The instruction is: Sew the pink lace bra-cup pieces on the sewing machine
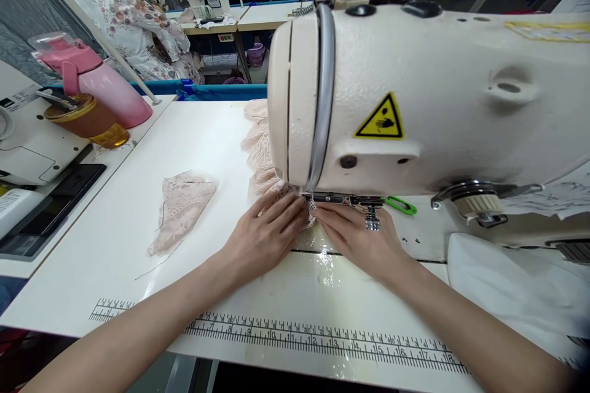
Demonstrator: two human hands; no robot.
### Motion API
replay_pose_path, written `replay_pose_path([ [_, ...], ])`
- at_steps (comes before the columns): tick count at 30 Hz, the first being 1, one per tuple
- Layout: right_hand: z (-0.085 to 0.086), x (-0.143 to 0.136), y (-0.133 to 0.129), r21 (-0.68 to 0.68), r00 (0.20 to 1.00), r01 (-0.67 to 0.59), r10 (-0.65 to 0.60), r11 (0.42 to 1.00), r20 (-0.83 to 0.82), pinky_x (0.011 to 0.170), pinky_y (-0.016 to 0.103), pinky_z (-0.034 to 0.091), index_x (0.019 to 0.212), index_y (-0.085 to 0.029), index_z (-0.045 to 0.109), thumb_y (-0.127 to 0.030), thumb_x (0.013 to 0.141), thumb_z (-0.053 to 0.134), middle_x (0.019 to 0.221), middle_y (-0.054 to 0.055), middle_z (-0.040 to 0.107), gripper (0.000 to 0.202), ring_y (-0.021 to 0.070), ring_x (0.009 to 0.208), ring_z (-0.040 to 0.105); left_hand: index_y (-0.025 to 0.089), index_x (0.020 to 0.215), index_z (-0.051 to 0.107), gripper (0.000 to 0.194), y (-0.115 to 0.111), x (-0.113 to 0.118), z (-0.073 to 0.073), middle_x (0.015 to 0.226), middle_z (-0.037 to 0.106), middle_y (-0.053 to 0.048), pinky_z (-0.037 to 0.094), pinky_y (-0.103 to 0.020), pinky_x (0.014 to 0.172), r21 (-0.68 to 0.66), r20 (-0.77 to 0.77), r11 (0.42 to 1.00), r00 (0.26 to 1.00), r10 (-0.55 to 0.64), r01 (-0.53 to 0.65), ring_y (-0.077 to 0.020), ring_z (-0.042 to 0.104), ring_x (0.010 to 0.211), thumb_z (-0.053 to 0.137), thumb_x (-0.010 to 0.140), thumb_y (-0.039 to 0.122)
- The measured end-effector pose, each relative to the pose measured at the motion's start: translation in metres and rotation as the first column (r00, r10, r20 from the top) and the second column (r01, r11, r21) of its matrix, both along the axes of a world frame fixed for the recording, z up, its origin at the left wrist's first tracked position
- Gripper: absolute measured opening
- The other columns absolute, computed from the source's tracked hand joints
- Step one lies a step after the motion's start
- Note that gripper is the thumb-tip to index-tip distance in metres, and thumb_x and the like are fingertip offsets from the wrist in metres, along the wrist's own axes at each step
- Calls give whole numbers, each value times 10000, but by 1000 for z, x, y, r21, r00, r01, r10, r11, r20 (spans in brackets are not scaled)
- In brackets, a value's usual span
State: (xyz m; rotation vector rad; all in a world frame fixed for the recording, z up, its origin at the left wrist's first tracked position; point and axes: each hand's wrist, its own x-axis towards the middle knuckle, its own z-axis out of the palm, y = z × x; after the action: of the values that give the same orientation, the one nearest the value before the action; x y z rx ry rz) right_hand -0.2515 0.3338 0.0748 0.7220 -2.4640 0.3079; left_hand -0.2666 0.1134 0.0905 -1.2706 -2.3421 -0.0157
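Pale pink lace fabric (260, 150) runs from behind the sewing machine (415, 92) down to the needle area. My left hand (267, 230) lies on its front end, fingers close together and pressing the lace beside the presser foot. On the other side of the needle, my right hand (362, 236) has its fingertips together at the small lace edge, partly behind the metal attachment (341, 198). A separate lace piece (183, 209) with a loose thread lies flat to the left.
A pink bottle (108, 86), an amber cup (87, 120) and a dark phone (69, 196) are at the left. White cloth (511, 295) lies at the right, a green clip (401, 205) by the machine. Behind, a person in a floral top (138, 37) is near other machines.
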Motion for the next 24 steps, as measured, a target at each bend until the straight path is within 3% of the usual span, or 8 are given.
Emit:
replay_pose_path([
  [4, 4, 9, 3, 58, 999, -37, 38, 998, -5, 759, 371, 439, 1066, -270, 704, -146, 904, 520, 1134, -37, 714, 275, 144, 717, 647, 125, 1251, 605, 326, -4, 2, -3, 1254, 659, -76, 418, -437, 1115, 16, -21, 999, 999, -32, 32, -220, 610, 1193, 492, 946, 138],
  [9, 3, 10, 1, -36, 992, -67, 70, 997, 105, 758, 374, 443, 1068, -293, 710, -118, 893, 456, 1092, -10, 712, 355, 177, 805, 665, 98, 1203, 635, 303, -8, 2, -6, 1206, 681, -112, 473, -458, 1078, 80, 42, 997, 999, -7, 3, -250, 646, 1136, 511, 941, 189],
  [13, 2, 8, -1, -76, 986, -101, 110, 992, 128, 734, 360, 455, 1043, -257, 715, -109, 880, 455, 1131, 25, 694, 341, 170, 787, 668, 107, 1285, 577, 350, -5, 2, -5, 1236, 665, -114, 476, -456, 1079, 108, 106, 994, 994, 19, -30, -245, 635, 1153, 510, 964, 228],
  [24, 1, 13, -5, -80, 981, -63, 77, 995, 177, 739, 375, 429, 1106, -270, 699, -149, 884, 477, 1145, 20, 675, 337, 188, 807, 638, 141, 1231, 623, 343, -3, 2, -3, 1225, 664, -126, 469, -473, 1078, 96, 167, 991, 983, 73, -90, -274, 598, 1205, 526, 972, 343],
])
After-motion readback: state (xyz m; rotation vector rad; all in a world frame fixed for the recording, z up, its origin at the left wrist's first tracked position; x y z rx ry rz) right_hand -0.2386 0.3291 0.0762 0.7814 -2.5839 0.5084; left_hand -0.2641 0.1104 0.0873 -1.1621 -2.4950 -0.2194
